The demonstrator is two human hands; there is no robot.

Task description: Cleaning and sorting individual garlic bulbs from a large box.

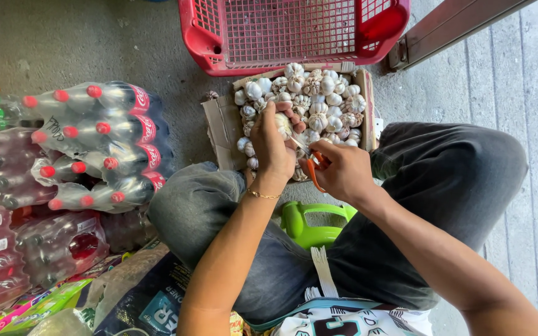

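My left hand (273, 144) grips a white garlic bulb (283, 124) over an open cardboard box (222, 127) filled with several garlic bulbs (319, 93). My right hand (342, 169) holds scissors with orange handles (314, 168), blades pointing at the bulb in my left hand. Both hands hover above my knees, which are in dark jeans. A thin gold bracelet circles my left wrist.
A red plastic basket (294, 31) stands beyond the box. Shrink-wrapped packs of dark soda bottles with red caps (94, 146) lie stacked at the left. A green plastic stool (309, 225) shows between my legs. Concrete floor lies to the right.
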